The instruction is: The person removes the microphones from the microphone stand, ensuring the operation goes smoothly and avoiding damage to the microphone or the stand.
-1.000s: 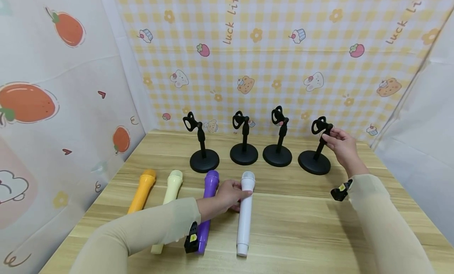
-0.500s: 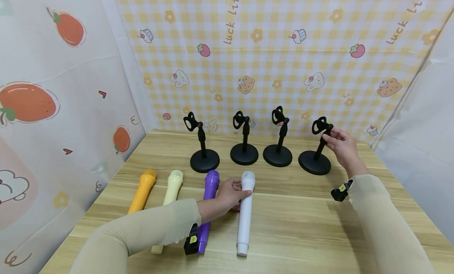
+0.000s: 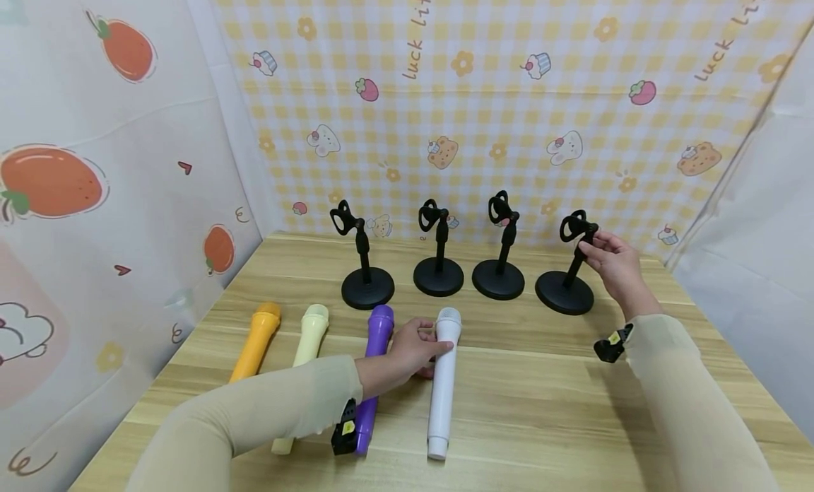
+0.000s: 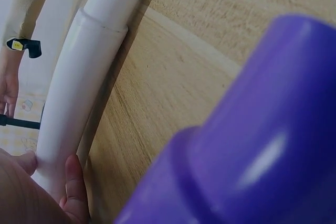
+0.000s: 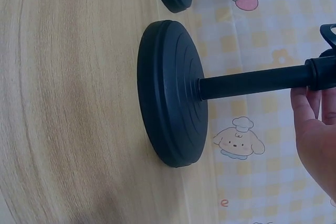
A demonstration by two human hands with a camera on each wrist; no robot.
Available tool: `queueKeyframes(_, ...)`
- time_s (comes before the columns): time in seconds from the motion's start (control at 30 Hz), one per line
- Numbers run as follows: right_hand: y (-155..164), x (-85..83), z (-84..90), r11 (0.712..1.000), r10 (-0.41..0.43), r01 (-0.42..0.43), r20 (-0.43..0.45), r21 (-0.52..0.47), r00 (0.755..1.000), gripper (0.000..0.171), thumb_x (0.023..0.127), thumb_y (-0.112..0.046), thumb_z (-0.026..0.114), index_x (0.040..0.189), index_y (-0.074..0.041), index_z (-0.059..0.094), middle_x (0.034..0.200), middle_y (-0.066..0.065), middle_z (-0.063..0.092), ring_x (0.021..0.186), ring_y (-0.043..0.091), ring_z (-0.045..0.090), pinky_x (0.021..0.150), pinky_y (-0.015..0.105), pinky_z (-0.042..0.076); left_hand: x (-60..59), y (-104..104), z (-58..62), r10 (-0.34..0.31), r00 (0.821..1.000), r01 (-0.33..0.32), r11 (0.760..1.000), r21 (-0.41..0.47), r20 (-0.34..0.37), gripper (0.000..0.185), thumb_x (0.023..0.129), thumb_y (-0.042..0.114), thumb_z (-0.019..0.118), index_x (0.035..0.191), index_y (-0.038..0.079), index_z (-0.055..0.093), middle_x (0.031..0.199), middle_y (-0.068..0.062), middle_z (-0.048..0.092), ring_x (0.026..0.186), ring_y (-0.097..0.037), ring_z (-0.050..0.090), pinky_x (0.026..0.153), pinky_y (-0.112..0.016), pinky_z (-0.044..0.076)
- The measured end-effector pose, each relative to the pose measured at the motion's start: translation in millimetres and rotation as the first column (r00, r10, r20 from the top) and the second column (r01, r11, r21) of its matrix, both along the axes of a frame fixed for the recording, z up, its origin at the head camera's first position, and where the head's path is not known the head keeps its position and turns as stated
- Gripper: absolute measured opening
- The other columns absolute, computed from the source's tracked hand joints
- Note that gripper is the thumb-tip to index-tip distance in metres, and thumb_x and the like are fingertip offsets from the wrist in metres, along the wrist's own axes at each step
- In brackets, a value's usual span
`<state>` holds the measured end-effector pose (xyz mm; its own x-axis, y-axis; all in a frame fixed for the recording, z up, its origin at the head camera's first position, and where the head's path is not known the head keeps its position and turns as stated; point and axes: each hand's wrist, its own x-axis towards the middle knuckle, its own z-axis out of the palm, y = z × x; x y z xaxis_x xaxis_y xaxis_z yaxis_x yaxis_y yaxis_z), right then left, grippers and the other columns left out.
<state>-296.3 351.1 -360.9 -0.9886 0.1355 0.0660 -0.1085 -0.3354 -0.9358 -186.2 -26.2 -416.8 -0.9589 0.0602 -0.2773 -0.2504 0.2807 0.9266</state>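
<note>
The long white plastic toy microphone [image 3: 441, 382], lying on the wooden table [image 3: 540, 400] beside a purple one [image 3: 374, 365], is gripped near its head by the left hand [image 3: 413, 347]. The rightmost black round-based stand [image 3: 568, 283] is pinched at its upper stem by the right hand [image 3: 613, 262].

**Both hands on the gear**

My left hand [image 3: 413, 347] grips the white microphone [image 3: 441, 382] just below its head, fingers curled around it as it lies on the tabletop [image 3: 540, 400]. Touching my wrist on the left lies the purple microphone [image 3: 375, 350], then the cream microphone [image 3: 305, 350] and the orange microphone [image 3: 256, 342] toward the table's left edge. My right hand [image 3: 615, 266] pinches the top of the rightmost stand [image 3: 566, 280], just under its clip, near the far right corner. 3 more black stands [image 3: 439, 266] run in a row along the far edge, all upright on round bases.
</note>
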Motion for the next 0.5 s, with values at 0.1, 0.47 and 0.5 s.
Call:
queueKeyframes(0.1, -0.4, -0.6, -0.2, 1.0, -0.007, 0.007, 0.001, 0.002, 1.0, 0.019, 0.086, 0.003, 0.07, 0.098, -0.01, 0.061, 0.094, -0.002, 0.06, 0.081, 0.008, 0.066, 0.072, 0.021, 0.054, 0.3, -0.1, 0.4, 0.0, 1.0, 0.0, 1.0, 0.0, 0.001, 0.059, 0.081, 0.015, 0.081, 0.131, 0.003, 0.052, 0.101, -0.01, 0.061, 0.07, -0.02, 0.064, 0.049, -0.03, 0.054)
queueKeyframes(0.47, -0.9, 0.7, 0.6, 1.0, -0.01, 0.01, 0.002, 0.007, 1.0, 0.019, 0.086, 0.003, 0.07, 0.098, -0.008, 0.06, 0.092, -0.001, 0.06, 0.079, 0.007, 0.066, 0.07, 0.02, 0.054, 2.0, -0.6, 0.1, -0.004, 1.0, 0.004, 1.0, 0.018, -0.007, 0.057, 0.082, 0.014, 0.08, 0.13, 0.004, 0.053, 0.098, -0.009, 0.061, 0.069, -0.02, 0.064, 0.05, -0.03, 0.054)
queueKeyframes(0.5, -1.0, 0.7, 0.7, 1.0, -0.01, 0.01, 0.002, 0.004, 1.0, 0.019, 0.086, 0.003, 0.07, 0.098, -0.008, 0.059, 0.092, -0.001, 0.06, 0.079, 0.007, 0.066, 0.07, 0.02, 0.054, 2.1, -0.6, 0.1, -0.003, 1.0, 0.003, 1.0, 0.02, -0.007, 0.056, 0.082, 0.014, 0.08, 0.13, 0.004, 0.053, 0.097, -0.01, 0.061, 0.069, -0.02, 0.064, 0.05, -0.03, 0.054)
